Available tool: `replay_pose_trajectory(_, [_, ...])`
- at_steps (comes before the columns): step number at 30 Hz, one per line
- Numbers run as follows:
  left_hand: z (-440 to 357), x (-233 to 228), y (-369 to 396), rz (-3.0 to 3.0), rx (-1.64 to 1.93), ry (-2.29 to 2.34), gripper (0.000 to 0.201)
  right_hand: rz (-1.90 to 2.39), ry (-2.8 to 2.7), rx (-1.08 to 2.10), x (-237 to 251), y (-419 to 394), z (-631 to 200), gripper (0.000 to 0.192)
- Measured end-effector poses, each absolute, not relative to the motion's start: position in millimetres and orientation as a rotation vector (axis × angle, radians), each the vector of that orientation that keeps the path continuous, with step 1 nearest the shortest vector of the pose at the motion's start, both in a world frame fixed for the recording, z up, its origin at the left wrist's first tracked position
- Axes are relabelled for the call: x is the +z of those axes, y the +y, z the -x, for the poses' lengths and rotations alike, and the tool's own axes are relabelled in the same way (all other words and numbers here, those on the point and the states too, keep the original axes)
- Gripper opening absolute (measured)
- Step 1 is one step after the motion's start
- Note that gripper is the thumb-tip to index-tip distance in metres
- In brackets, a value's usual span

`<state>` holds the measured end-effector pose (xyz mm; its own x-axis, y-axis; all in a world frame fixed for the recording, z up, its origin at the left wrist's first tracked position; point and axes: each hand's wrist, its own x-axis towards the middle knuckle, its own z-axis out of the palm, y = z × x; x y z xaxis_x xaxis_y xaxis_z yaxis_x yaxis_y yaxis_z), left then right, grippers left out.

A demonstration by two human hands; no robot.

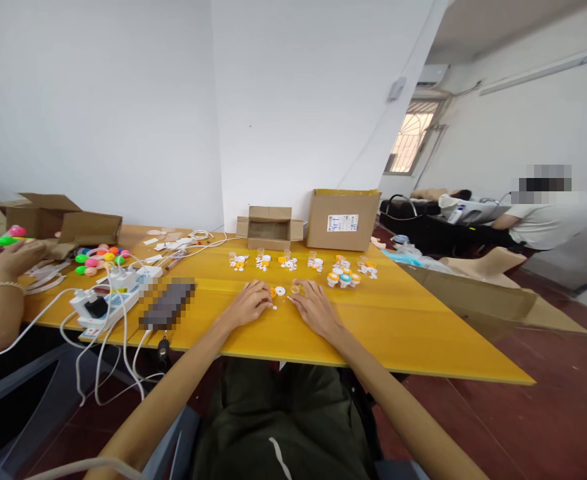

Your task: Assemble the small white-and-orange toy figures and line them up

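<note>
Both my hands rest on the yellow table (pixel 403 327), close together. My left hand (pixel 250 302) lies with fingers curled beside a small orange piece (pixel 272 292) and a white ring-shaped piece (pixel 280 291). My right hand (pixel 314 305) lies flat, its fingertips touching a small clear cup-like part (pixel 295 289). Whether either hand pinches a part is too small to tell. Beyond my fingers runs a row of small clusters of white and orange parts (pixel 289 263), and a cluster of little capped containers (pixel 343 277) with orange and blue lids.
Two cardboard boxes (pixel 270 227) (pixel 342 219) stand at the wall. A power strip (pixel 104 305) with plugs and white cables sits left, beside colourful plastic pieces (pixel 99 258). Another person's hands (pixel 8 261) work at far left; a seated person (pixel 548 217) is at right. A flat cardboard sheet (pixel 483 293) leans right.
</note>
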<state>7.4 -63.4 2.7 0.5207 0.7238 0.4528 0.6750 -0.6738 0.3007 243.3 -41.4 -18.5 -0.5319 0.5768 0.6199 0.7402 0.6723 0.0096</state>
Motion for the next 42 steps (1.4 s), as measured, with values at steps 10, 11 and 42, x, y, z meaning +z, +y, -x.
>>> replay_pose_trajectory(10, [-10.1,-1.4,-54.2,-2.678,0.873,1.275,0.019,1.050,-2.329,-0.332,-22.9,-29.3,-244.3,0.026])
replay_pose_trajectory(11, [-10.1,-1.5,-53.0,-2.686,0.871,1.267,0.019,1.046,-2.326,-0.321,-23.6,-27.6,-244.4,0.026])
replay_pose_trajectory(42, [1.6,-0.7,-2.0,-2.453,1.051,1.256,0.016,1.143,-2.276,0.019,-21.7,14.9,-225.3,0.031])
